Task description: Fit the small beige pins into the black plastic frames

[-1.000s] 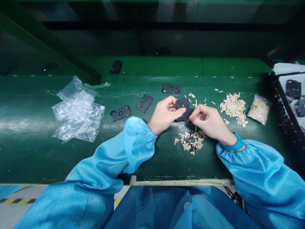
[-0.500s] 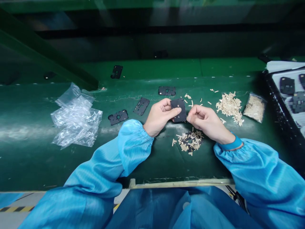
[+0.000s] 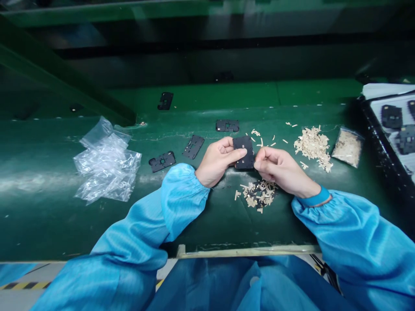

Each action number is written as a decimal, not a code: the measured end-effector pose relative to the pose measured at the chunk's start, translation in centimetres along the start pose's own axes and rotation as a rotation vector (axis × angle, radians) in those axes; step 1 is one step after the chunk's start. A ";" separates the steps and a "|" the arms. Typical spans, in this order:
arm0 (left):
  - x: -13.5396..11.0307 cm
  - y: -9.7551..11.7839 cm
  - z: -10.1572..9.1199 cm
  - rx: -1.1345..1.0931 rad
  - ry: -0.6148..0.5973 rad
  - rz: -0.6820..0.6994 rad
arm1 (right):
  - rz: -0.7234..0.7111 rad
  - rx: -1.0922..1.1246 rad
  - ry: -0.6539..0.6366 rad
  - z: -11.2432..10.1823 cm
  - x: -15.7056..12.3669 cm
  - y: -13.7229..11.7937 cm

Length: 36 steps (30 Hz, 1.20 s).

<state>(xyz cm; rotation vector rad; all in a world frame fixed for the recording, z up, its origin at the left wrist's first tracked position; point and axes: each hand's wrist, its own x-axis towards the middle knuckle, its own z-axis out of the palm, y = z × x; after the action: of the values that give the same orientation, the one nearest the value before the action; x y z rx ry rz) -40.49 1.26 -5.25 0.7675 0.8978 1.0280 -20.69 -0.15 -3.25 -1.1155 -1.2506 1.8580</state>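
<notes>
My left hand (image 3: 218, 160) holds a small black flat plastic part (image 3: 245, 151) by its left edge, thumb on top, just above the green belt (image 3: 58, 216). My right hand (image 3: 279, 168) is closed in a pinch at the part's right edge, touching it; what sits between those fingertips is too small to make out. Just below both hands lies a small heap of tan and dark scraps (image 3: 257, 193). Both arms wear blue sleeves.
Three more black parts (image 3: 162, 160) (image 3: 193, 146) (image 3: 227, 125) lie on the belt left of and beyond my hands, another (image 3: 165, 100) farther back. Crumpled clear bags (image 3: 105, 162) sit at left. A tan strip pile (image 3: 313, 144), a filled bag (image 3: 348, 147) and a black tray (image 3: 378, 138) stand at right.
My hands and the black part stay together, with the right fingers closing in on the part's right edge. The view shifted slightly.
</notes>
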 end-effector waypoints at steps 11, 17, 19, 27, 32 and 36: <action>0.1 0.0 0.2 -0.034 0.037 0.040 | -0.048 -0.048 -0.032 -0.8 0.0 0.0; 0.0 -0.4 0.3 0.009 0.017 0.063 | -0.074 0.004 -0.011 0.2 0.0 0.7; -0.1 -0.4 0.5 0.007 0.012 0.054 | -0.063 0.095 -0.028 0.3 0.1 0.7; -0.9 -0.4 1.2 -0.165 -0.050 -0.084 | 0.071 0.354 -0.185 -0.1 0.1 0.8; -1.2 -0.6 1.4 -0.239 -0.076 -0.109 | 0.060 0.335 -0.237 0.1 -0.2 0.9; -1.2 -0.6 1.3 -0.238 -0.035 -0.113 | -0.016 0.290 -0.187 0.3 -0.1 1.0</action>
<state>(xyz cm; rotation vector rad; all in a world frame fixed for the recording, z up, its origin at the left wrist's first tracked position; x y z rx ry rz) -39.33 -0.21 -4.91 0.5271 0.7638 0.9980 -20.94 -0.69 -4.15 -0.7903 -1.0409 2.0898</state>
